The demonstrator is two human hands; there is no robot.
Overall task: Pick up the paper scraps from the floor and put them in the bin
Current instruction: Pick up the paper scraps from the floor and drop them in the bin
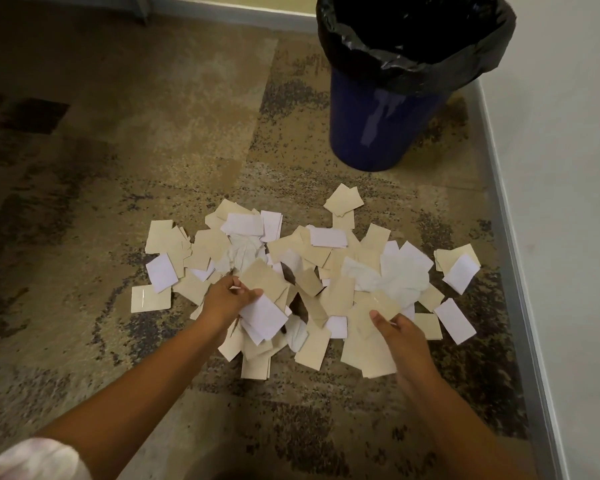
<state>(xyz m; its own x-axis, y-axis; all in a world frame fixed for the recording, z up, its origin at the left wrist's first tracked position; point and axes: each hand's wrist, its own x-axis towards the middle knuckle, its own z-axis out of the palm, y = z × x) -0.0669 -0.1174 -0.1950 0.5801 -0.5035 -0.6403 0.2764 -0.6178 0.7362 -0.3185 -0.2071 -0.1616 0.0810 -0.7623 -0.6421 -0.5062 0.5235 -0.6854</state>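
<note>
A wide heap of paper scraps (329, 268), beige and white squares with some crumpled white tissue, lies on the patterned carpet. My left hand (227, 299) grips a bunch of scraps at the heap's left-centre, a white piece and a beige piece showing between its fingers. My right hand (400, 336) rests on the heap's right part, thumb and fingers pinched on a beige scrap (383, 306). The blue bin (378, 119) with a black liner stands upright beyond the heap, at the upper right, its mouth open.
A white wall (561, 202) with a grey skirting strip runs along the right side, close to the bin and the heap. Another skirting edge crosses the top. Bare carpet (118, 168) stretches to the left and in front of the heap.
</note>
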